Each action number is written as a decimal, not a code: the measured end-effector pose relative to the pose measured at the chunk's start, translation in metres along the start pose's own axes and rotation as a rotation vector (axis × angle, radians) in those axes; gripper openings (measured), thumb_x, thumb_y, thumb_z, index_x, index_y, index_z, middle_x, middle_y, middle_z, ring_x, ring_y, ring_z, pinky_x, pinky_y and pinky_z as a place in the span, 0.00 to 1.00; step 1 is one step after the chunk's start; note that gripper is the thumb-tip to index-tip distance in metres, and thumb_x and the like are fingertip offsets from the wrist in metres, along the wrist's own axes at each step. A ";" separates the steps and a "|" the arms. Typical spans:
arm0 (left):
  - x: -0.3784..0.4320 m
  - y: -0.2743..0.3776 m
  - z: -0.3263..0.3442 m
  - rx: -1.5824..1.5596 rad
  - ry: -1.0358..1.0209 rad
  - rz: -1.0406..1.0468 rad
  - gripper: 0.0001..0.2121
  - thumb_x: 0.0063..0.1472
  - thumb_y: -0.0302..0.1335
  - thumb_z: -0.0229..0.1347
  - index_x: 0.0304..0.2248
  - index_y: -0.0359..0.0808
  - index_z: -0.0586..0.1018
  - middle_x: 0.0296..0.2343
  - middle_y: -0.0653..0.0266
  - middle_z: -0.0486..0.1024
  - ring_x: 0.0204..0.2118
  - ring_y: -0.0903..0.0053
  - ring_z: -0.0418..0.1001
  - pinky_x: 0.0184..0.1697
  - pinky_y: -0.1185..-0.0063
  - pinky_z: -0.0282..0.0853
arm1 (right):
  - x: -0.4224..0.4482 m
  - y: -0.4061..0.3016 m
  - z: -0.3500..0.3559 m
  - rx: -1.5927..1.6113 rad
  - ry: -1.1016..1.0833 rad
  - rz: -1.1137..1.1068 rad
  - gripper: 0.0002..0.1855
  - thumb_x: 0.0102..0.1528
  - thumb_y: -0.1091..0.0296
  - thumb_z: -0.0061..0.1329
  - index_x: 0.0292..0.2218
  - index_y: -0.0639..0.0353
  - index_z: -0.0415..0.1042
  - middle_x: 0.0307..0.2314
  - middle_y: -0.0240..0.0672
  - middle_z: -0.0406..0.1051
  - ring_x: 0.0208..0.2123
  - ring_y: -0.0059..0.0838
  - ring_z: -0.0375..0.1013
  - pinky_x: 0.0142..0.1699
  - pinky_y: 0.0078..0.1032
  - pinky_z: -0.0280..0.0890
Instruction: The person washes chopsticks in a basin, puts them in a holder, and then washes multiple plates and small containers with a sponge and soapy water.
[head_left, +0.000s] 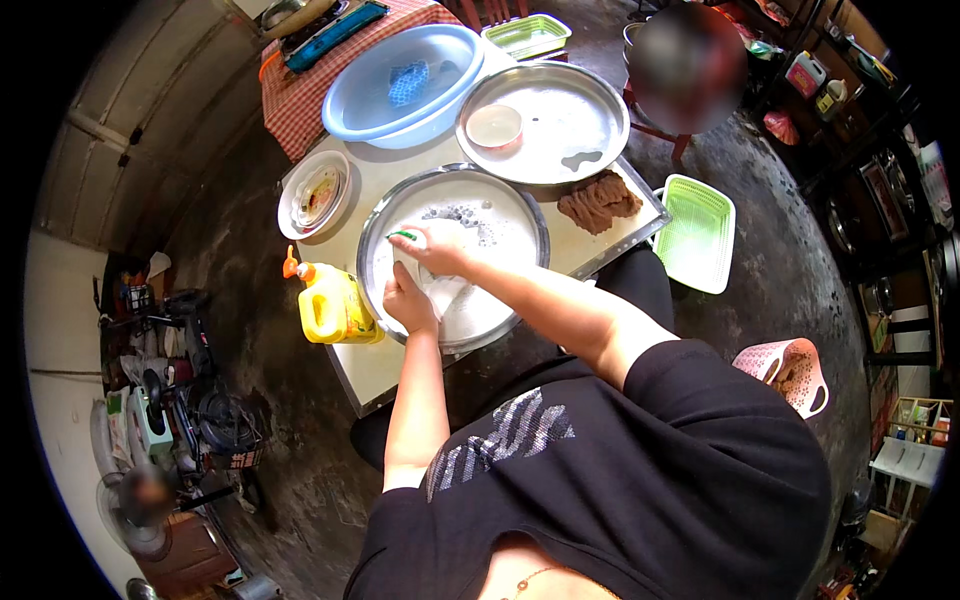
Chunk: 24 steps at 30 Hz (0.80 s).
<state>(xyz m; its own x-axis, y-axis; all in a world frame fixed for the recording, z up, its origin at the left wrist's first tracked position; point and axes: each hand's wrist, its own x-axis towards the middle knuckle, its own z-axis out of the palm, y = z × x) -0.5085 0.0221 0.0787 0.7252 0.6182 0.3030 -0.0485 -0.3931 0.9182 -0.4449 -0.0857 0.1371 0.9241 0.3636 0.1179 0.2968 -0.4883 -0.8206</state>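
A round metal basin (534, 262) of sudsy water stands at the near side of a low table. Over its left half, my right hand (435, 249) has its fingers closed on a scrubbing sponge (405, 235), of which a green edge shows. My left hand (409, 298) grips a white bowl (442, 294) at the basin's near left; suds and my right forearm partly cover it. Just left of the basin is a yellow pump bottle (334, 304) with an orange nozzle. Stacked dirty dishes (315, 193) lie beyond that bottle.
A blue plastic tub (347, 124) holds water and a blue mesh cloth. Beside it, a round metal tray (559, 112) bears a bowl (494, 126). A brown cloth (600, 201) lies at the table's right corner. Green baskets (697, 232) (527, 36) and a pink basket (784, 371) stand around.
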 end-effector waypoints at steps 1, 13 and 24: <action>0.001 0.003 0.001 0.031 -0.010 -0.016 0.20 0.63 0.39 0.48 0.30 0.26 0.79 0.22 0.57 0.78 0.23 0.79 0.71 0.29 0.77 0.66 | 0.002 0.013 -0.002 0.008 0.004 0.012 0.36 0.54 0.30 0.34 0.43 0.54 0.73 0.36 0.49 0.73 0.40 0.49 0.72 0.45 0.37 0.65; 0.012 -0.030 0.006 -0.140 0.031 -0.131 0.23 0.64 0.42 0.47 0.24 0.28 0.76 0.17 0.65 0.73 0.20 0.81 0.66 0.27 0.78 0.64 | -0.007 0.041 0.020 -0.040 0.282 -0.120 0.23 0.58 0.51 0.40 0.46 0.58 0.69 0.46 0.51 0.65 0.52 0.49 0.61 0.56 0.41 0.54; 0.021 -0.020 0.000 -0.761 0.009 -0.527 0.23 0.67 0.43 0.39 0.43 0.28 0.71 0.39 0.58 0.72 0.40 0.71 0.71 0.44 0.75 0.67 | -0.015 0.030 0.038 -0.391 0.120 -0.387 0.28 0.56 0.61 0.41 0.58 0.51 0.57 0.59 0.33 0.52 0.62 0.32 0.48 0.63 0.41 0.43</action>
<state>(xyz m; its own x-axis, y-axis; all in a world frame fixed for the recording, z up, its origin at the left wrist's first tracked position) -0.4925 0.0432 0.0671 0.7767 0.5964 -0.2026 -0.1539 0.4916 0.8571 -0.4587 -0.0756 0.0901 0.7439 0.4932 0.4510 0.6660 -0.6030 -0.4391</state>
